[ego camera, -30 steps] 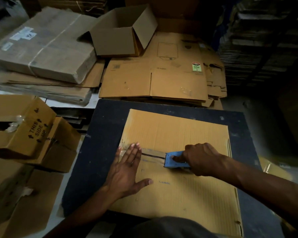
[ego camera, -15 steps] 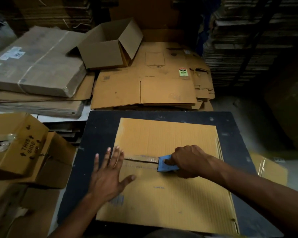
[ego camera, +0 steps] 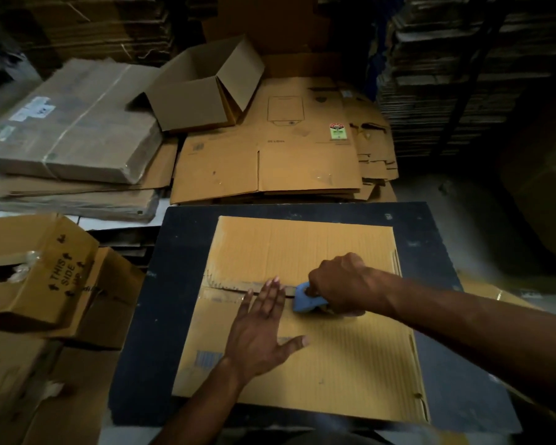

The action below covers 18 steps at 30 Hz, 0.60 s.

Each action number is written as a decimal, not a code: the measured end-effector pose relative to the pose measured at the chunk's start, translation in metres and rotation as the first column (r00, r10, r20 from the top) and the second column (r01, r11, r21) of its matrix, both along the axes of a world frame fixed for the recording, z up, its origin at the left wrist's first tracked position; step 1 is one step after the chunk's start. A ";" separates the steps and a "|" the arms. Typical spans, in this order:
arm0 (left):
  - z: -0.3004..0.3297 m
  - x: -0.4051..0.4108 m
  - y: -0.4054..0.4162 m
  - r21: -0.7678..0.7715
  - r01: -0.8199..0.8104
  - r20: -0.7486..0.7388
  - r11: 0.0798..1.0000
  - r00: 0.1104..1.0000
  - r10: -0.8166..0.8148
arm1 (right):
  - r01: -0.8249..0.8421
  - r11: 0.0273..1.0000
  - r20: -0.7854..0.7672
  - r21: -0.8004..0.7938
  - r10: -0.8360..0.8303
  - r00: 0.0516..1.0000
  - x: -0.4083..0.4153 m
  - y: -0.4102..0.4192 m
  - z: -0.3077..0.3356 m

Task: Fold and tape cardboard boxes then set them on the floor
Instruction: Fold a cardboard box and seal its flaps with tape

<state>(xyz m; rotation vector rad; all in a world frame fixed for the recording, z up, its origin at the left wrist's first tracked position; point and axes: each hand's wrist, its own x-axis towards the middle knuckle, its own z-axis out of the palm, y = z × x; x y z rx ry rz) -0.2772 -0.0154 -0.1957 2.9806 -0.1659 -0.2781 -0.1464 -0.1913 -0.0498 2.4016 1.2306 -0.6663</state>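
A brown cardboard box (ego camera: 305, 245) sits on a dark table (ego camera: 174, 284), its closed flaps facing up. Tape runs along the seam (ego camera: 225, 288) between the flaps. My left hand (ego camera: 264, 332) lies flat on the box with straight fingers, fingertips on the taped seam. My right hand (ego camera: 341, 284) grips a blue tape dispenser (ego camera: 305, 298) that rests on the seam just right of my left fingertips.
Flattened cardboard sheets (ego camera: 270, 162) are stacked beyond the table, with an open box (ego camera: 203, 91) on top. A wrapped bundle (ego camera: 77, 123) lies at the back left. Printed boxes (ego camera: 45, 271) crowd the left side. Dark cardboard stacks (ego camera: 446, 75) rise at the right.
My left hand slid right along the seam, from the box's left edge to just beside the dispenser. My right hand and the dispenser stayed about where they were on the seam.
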 end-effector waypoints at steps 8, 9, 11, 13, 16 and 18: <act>0.003 0.002 -0.003 -0.022 -0.015 0.011 1.000 1.000 0.016 | -0.073 0.996 0.055 -0.051 0.076 0.996 -0.006 -0.025 -0.002; 0.002 0.002 -0.003 -0.024 -0.022 0.017 0.999 1.000 0.022 | -0.082 0.996 0.060 -0.046 0.085 0.995 -0.006 -0.023 -0.003; 0.000 0.001 -0.009 -0.015 -0.047 0.021 0.999 0.999 0.047 | -0.087 0.996 0.075 -0.036 0.090 0.993 -0.005 -0.023 -0.007; 0.000 0.002 -0.028 -0.034 -0.046 0.038 0.998 0.998 0.048 | -0.079 0.997 0.095 -0.027 0.081 0.992 -0.005 -0.024 -0.009; -0.003 0.003 -0.055 -0.106 -0.059 0.035 0.993 0.997 0.063 | -0.062 0.998 0.124 -0.006 0.063 0.990 -0.007 -0.023 -0.014; -0.005 0.001 -0.057 -0.096 -0.083 0.032 0.992 0.996 0.086 | -0.046 0.999 0.119 0.007 0.044 0.992 -0.008 -0.023 -0.014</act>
